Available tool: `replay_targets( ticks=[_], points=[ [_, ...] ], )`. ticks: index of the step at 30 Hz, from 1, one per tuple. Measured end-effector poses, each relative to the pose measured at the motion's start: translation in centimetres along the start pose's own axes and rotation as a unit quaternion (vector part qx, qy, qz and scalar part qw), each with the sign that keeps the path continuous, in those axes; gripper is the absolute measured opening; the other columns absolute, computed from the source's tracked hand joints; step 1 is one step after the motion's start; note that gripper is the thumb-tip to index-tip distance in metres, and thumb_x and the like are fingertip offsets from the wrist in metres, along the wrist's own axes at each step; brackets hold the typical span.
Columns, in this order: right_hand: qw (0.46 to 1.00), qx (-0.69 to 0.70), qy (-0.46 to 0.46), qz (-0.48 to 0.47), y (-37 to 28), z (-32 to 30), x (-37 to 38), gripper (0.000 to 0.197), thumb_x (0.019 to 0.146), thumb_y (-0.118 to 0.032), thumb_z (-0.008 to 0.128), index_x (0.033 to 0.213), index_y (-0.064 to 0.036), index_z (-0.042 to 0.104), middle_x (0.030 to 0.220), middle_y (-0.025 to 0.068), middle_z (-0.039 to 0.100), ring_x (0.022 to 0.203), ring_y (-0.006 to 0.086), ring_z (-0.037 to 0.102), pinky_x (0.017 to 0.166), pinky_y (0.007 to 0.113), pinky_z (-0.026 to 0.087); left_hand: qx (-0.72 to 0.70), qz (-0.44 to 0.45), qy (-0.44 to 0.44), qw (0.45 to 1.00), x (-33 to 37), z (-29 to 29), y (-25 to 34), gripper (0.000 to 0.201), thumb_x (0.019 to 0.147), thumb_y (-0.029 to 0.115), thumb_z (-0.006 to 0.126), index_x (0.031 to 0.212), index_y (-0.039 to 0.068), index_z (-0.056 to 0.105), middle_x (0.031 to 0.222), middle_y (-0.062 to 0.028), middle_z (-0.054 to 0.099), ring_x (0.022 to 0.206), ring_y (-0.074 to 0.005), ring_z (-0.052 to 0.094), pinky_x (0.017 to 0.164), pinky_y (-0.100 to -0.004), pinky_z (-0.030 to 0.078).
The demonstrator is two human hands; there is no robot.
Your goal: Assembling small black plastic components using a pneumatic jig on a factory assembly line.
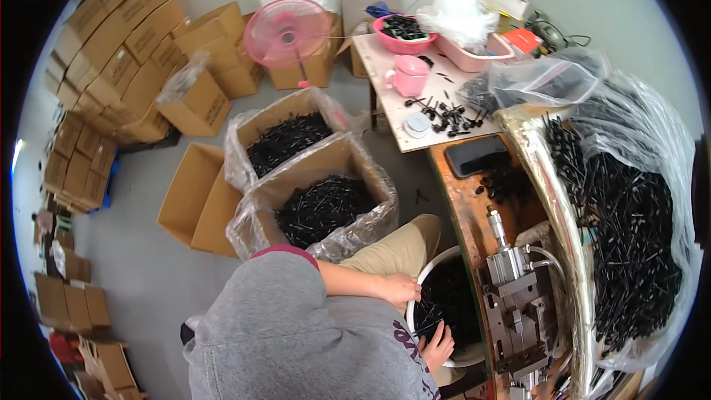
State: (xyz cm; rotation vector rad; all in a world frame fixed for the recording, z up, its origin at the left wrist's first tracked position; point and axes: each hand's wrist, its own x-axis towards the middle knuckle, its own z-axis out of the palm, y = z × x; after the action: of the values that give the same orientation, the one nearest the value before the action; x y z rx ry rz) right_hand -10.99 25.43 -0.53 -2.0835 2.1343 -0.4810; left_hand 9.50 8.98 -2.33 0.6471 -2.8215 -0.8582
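A white bucket (412, 312) holding black, rod-like plastic parts (446, 292) stands beside the workbench. My left hand (401, 290) is at its near rim, fingers curled together; what they hold, if anything, is hidden. Over the parts lies my right hand (438, 346), with fingers stretched out and the thumb apart from them. On the bench, right of the bucket, sits a metal clamping fixture (518, 311) with a cylinder. Beyond it, a large heap of similar black parts (629, 244) lies in clear plastic sheeting.
Two plastic-lined cartons (326, 211) of black parts stand on the left, beside an empty carton (196, 200). A dark phone (478, 155) lies on the bench. The white table (381, 115) holds a pink mug (409, 76) and basins. Behind are a pink fan (288, 33) and stacked boxes (118, 44).
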Motion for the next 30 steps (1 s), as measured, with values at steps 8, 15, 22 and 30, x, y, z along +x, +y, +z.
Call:
replay_targets(
  ticks=[8,15,22,30],
  points=[
    [0.999,-0.045,-0.007,0.017,0.2,-0.3,2.0,0.081,0.071,-0.018,0.071,0.146,-0.0134,0.04,0.148,0.0153,0.039,0.133,0.0341,0.039,0.103,0.05,0.035,0.255,0.043,0.063,0.964,1.9,3.2,0.0,0.008,0.069,0.019,0.059,0.072,0.012,0.063,0.08,-0.0029,0.059,0.087,-0.0208,0.055,0.081,-0.0354,0.043],
    [0.999,-0.032,-0.02,0.014,2.0,1.5,2.7,0.092,0.064,-0.018,0.075,0.147,-0.0161,0.036,0.152,0.0123,0.033,0.139,0.036,0.03,0.105,0.056,0.033,0.279,0.095,0.008,0.956,3.0,2.5,0.9,0.009,0.067,0.018,0.059,0.061,0.012,0.062,0.069,-0.0022,0.057,0.079,-0.0191,0.056,0.077,-0.0339,0.042],
    [0.988,-0.097,-0.093,0.077,2.2,2.6,1.6,0.115,0.047,-0.021,0.085,0.148,-0.0183,0.03,0.151,0.011,0.032,0.138,0.0347,0.032,0.096,0.06,0.041,0.135,0.166,-0.064,0.975,2.0,5.4,3.8,0.013,0.067,0.02,0.058,0.059,0.01,0.061,0.062,-0.006,0.059,0.068,-0.0244,0.061,0.062,-0.0393,0.049],
    [0.972,-0.095,0.025,0.212,1.1,5.6,4.8,0.101,0.052,-0.02,0.079,0.145,-0.0202,0.038,0.145,0.0069,0.042,0.128,0.0321,0.041,0.093,0.06,0.04,0.033,0.159,0.017,0.987,1.2,6.2,3.5,0.016,0.065,0.021,0.058,0.056,0.008,0.056,0.063,-0.0084,0.058,0.068,-0.0276,0.061,0.058,-0.0412,0.051]
  ],
)
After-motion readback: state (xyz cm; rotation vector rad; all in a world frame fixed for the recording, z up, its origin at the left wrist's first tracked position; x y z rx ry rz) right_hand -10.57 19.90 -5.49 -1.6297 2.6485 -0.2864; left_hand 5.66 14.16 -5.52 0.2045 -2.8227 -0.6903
